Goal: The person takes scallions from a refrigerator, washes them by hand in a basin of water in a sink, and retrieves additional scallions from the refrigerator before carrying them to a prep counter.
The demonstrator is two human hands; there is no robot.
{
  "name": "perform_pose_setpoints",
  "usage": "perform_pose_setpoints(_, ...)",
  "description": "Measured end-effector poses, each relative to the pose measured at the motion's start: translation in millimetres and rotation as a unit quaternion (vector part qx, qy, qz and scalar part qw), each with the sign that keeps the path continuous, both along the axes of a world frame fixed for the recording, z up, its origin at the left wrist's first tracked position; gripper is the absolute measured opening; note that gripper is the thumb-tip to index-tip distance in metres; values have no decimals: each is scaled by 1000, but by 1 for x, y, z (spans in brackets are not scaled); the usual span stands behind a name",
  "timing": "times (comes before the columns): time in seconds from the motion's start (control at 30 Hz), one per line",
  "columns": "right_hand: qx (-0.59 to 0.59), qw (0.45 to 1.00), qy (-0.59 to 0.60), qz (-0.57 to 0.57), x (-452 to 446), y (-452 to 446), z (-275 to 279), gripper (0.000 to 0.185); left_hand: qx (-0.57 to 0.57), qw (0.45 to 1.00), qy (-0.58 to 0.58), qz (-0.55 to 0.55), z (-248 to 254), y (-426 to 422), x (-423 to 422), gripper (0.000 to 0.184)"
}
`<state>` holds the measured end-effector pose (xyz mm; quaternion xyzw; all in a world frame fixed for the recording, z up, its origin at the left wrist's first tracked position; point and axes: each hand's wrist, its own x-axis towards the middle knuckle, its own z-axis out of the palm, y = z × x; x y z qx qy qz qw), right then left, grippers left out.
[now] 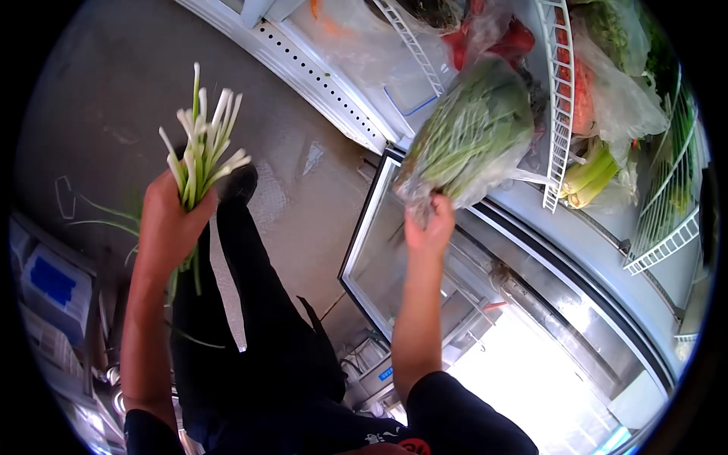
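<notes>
My left hand (176, 216) is wrapped round a bunch of green onions (199, 148), white ends pointing up and a few long green leaves trailing below. At the open fridge, my right hand (431, 222) grips the gathered end of a clear plastic bag of leafy greens (481, 125). The bag is at the shelf edge, and its contents are long green stems whose exact kind I cannot tell through the plastic.
White wire shelves (560, 106) hold bagged vegetables, among them pale green celery-like stalks (593, 176) and something red (512, 44). The glass fridge door (368, 262) stands open beside my right arm. Plastic containers (57, 284) are at the left, above grey floor (98, 98).
</notes>
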<state>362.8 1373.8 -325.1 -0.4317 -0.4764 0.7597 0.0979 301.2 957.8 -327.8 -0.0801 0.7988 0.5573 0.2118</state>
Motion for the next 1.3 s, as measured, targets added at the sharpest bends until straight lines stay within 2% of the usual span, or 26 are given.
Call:
perform_pose_setpoints(0.07,91,994,-54,-21,15,-43,9,25,97,992,-83,22,4,26,-16,29)
perform_pose_setpoints(0.13,152,986,-46,53,37,-76,13,36,178,976,-126,0,2,59,-25,41)
perform_pose_setpoints(0.17,378,902,-69,197,55,-84,7,36,204,961,-186,-36,1,74,-30,48)
perform_pose_setpoints(0.2,476,832,-84,272,62,-93,2,35,228,939,-246,-71,-3,88,-32,55)
perform_pose_setpoints(0.23,573,747,-91,326,62,-107,1,35,317,919,-223,-70,-14,103,-27,61)
perform_pose_setpoints(0.3,456,810,-84,359,59,-134,9,39,394,884,-250,-22,-40,122,-6,55)
perform_pose_setpoints(0.33,456,811,-88,357,56,-138,16,39,420,864,-277,9,-51,122,1,53)
perform_pose_setpoints(0.4,384,810,-131,422,49,-143,23,43,412,858,-305,38,-61,116,13,52)
perform_pose_setpoints(0.43,394,791,-141,447,49,-143,27,48,402,850,-332,70,-64,112,19,51)
perform_pose_setpoints(0.57,392,776,-127,478,43,-140,37,63,411,845,-335,66,-73,98,32,49)
perform_pose_setpoints(0.6,335,828,-127,431,46,-136,37,70,410,846,-334,64,-70,99,31,49)
perform_pose_setpoints(0.67,274,874,-126,380,55,-130,33,78,431,836,-334,53,-59,105,31,49)
perform_pose_setpoints(0.7,166,906,-143,361,62,-127,31,81,436,829,-347,48,-51,113,30,47)
perform_pose_setpoints(0.77,54,932,-199,297,70,-126,34,78,463,819,-338,22,-31,132,22,40)
perform_pose_setpoints(0.8,39,960,-156,228,68,-119,39,74,460,828,-319,-20,-23,140,14,42)
perform_pose_setpoints(0.83,22,980,-116,159,65,-109,48,70,481,812,-320,-80,-4,146,-6,65)
perform_pose_setpoints(0.87,50,985,-127,102,50,-106,62,57,483,830,-263,-97,10,153,-16,67)
perform_pose_setpoints(0.93,29,998,-34,36,38,-70,63,48,499,830,-225,-104,15,168,-26,65)
perform_pose_setpoints(0.97,55,996,-63,-23,17,-62,68,46,457,861,-197,-108,12,172,-26,62)
perform_pose_setpoints(1.03,118,993,-2,-1,-35,-47,63,44,383,906,-143,-112,12,163,-25,52)
perform_pose_setpoints(1.1,124,988,84,26,-78,5,37,41,367,910,-166,-95,2,145,-14,48)
perform_pose_setpoints(1.17,178,982,56,-16,-133,28,27,41,340,910,-233,-52,-10,117,-1,39)
perform_pose_setpoints(1.2,217,974,59,-14,-157,27,27,39,378,889,-257,33,-12,106,3,34)
perform_pose_setpoints(1.23,257,965,55,-15,-178,38,17,42,376,890,-250,54,-15,91,3,35)
perform_pose_setpoints(1.27,252,966,58,-11,-190,55,5,42,373,893,-239,76,-17,76,1,36)
perform_pose_setpoints(1.3,276,959,54,46,-200,72,-10,46,358,892,-254,109,-13,63,-3,35)
